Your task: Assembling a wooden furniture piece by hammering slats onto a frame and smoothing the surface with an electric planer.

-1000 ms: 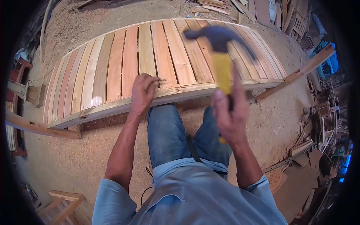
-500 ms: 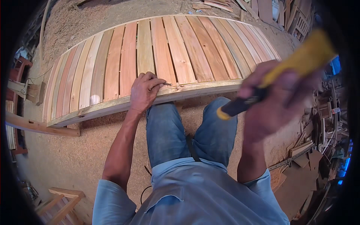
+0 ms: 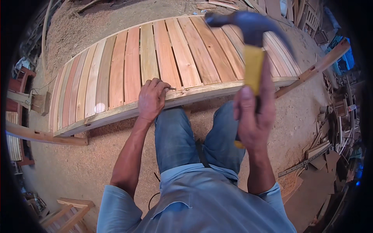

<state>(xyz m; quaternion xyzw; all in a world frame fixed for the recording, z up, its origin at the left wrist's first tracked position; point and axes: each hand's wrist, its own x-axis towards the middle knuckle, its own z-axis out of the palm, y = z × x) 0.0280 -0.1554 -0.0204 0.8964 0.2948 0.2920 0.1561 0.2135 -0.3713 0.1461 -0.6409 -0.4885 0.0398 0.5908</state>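
My left hand (image 3: 152,99) rests on the near rail (image 3: 210,91) of a slatted wooden panel (image 3: 188,50). Its thumb and fingers pinch a small dark metal piece that looks like a nail (image 3: 171,88), lying at a slant by the slat ends. My right hand (image 3: 254,116) is wrapped round the yellow and black handle of a claw hammer (image 3: 253,68). The hammer is raised, its dark head uppermost and slightly blurred, and it hides part of the panel's right side. Head and nail are well apart.
Wooden supports stand under the panel at left (image 3: 50,136) and right (image 3: 322,64). Sawdust covers the floor (image 3: 97,167). Scrap wood (image 3: 326,155) and a long flat metal strip (image 3: 305,160) lie at right. A small wooden frame (image 3: 72,213) sits lower left.
The hammer has swung from a tilted position at the far right to nearly upright, its head now in view, and moved left. My left hand keeps its pinch on the rail.
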